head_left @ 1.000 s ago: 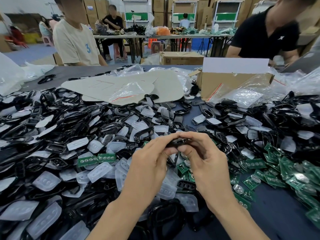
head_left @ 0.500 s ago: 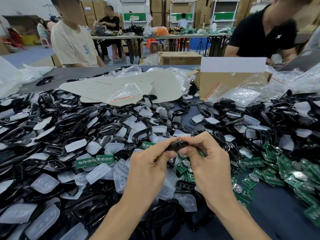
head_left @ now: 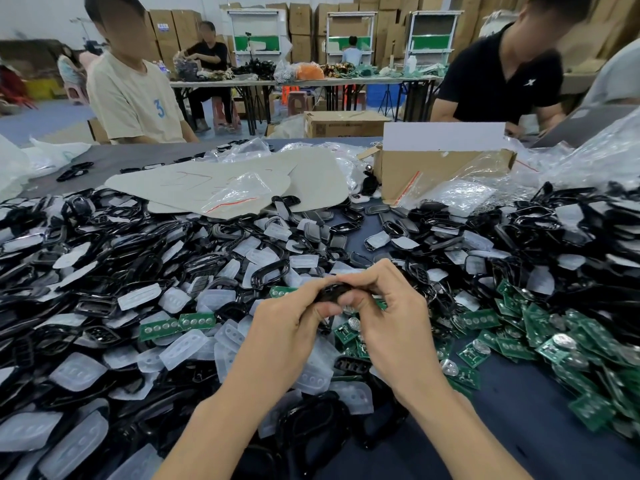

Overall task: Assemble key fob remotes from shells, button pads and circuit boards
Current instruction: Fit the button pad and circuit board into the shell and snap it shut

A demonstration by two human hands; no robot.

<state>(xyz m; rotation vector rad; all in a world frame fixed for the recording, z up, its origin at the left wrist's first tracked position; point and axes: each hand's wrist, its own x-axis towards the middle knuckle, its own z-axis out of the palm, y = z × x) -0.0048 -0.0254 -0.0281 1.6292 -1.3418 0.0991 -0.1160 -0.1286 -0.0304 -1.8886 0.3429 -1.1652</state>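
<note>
A black key fob shell (head_left: 334,292) sits between both my hands above the middle of the table. My left hand (head_left: 287,323) pinches its left end, thumb underneath and fingers curled over the top. My right hand (head_left: 391,313) grips the right end the same way; most of the fob is hidden by my fingers. Black shells (head_left: 104,271) and translucent button pads (head_left: 183,348) lie heaped across the left and centre. Green circuit boards (head_left: 561,344) are piled at the right, with two more boards (head_left: 176,325) left of my hands.
A cardboard box (head_left: 440,171) with plastic bags stands at the back right. Flat grey card sheets (head_left: 221,181) lie at the back centre. Two people sit across the table. A bare strip of dark tabletop (head_left: 519,427) shows at the near right.
Both hands have stayed together on the fob and drifted slightly toward me and downward. My fingers have closed tighter over the shell.
</note>
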